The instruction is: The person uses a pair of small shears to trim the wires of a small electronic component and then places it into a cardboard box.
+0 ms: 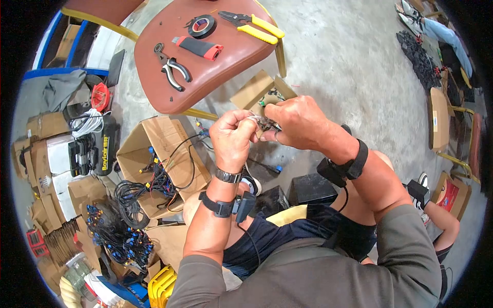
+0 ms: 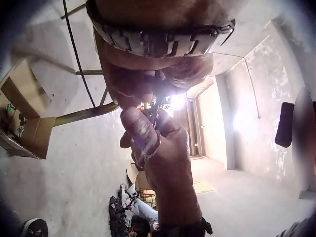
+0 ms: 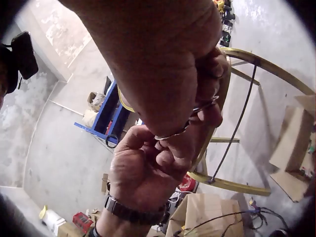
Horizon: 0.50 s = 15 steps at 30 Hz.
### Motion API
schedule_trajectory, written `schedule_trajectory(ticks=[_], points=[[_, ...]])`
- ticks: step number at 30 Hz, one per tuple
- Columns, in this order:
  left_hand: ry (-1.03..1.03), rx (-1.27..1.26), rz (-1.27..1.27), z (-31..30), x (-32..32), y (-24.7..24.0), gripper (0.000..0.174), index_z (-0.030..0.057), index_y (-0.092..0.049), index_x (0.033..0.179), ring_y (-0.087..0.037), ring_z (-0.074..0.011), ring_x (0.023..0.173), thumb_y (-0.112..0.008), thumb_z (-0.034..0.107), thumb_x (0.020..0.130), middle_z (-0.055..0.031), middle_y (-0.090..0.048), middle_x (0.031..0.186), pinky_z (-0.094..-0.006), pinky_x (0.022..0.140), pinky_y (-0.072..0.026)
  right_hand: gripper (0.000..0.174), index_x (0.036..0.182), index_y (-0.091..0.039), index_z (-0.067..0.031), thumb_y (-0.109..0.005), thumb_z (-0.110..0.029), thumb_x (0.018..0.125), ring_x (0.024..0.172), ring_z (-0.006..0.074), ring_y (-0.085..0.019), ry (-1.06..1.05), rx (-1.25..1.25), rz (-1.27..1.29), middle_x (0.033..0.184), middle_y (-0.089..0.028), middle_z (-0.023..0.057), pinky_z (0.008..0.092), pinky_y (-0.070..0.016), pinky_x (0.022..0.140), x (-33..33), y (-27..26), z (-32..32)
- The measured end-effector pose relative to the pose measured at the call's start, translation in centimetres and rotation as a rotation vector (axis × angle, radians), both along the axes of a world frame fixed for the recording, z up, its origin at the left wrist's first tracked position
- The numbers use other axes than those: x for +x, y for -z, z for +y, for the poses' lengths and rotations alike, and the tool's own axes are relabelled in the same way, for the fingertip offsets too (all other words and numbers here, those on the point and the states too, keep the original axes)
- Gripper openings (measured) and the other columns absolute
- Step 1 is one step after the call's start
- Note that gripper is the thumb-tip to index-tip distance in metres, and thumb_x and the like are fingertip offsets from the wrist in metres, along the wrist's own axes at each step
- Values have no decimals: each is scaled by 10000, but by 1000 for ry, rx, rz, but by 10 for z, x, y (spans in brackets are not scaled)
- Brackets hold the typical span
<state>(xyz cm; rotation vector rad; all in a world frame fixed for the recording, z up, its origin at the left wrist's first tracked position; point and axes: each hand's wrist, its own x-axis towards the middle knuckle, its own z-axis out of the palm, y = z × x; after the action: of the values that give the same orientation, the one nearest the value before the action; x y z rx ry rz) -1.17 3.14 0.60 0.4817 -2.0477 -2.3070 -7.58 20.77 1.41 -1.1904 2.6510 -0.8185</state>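
Note:
Both hands meet in front of the body, below the chair seat in the head view. Between the fingertips is a small bunch of thin pale and dark wires (image 1: 263, 123), mostly hidden by the fingers. My left hand (image 1: 230, 136) pinches it with curled fingers and thumb. From the other side my right hand (image 1: 303, 122) grips the same bunch, fingers bent and thumb beneath. In the right wrist view a thin wire (image 3: 173, 135) crosses the fingers. Just beyond the hands a small open cardboard box (image 1: 251, 90) holds little parts, one of them green.
On the brown chair seat (image 1: 226, 72) lie black-handled pliers (image 1: 173, 66), yellow-handled wire strippers (image 1: 251, 25), black tape (image 1: 201, 25) and a red-black utility knife (image 1: 199, 48). A larger carton (image 1: 172, 136) with cables (image 1: 159, 179) stands at left. Black boxes (image 1: 310, 190) lie near the feet.

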Motion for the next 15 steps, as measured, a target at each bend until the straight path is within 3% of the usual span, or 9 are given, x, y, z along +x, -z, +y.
schedule_trajectory(ticks=[15], points=[[-11,-4,-16,4,2,-1,77,-28,-667,874,-564,-116,537,-608,19,856,-69,-646,705,-244,493,-459,384,791,-581,-66,-808,-357,686,699,340,-679,4,-13,7,686,-661,136,441,-528,619,0,-1,1]])
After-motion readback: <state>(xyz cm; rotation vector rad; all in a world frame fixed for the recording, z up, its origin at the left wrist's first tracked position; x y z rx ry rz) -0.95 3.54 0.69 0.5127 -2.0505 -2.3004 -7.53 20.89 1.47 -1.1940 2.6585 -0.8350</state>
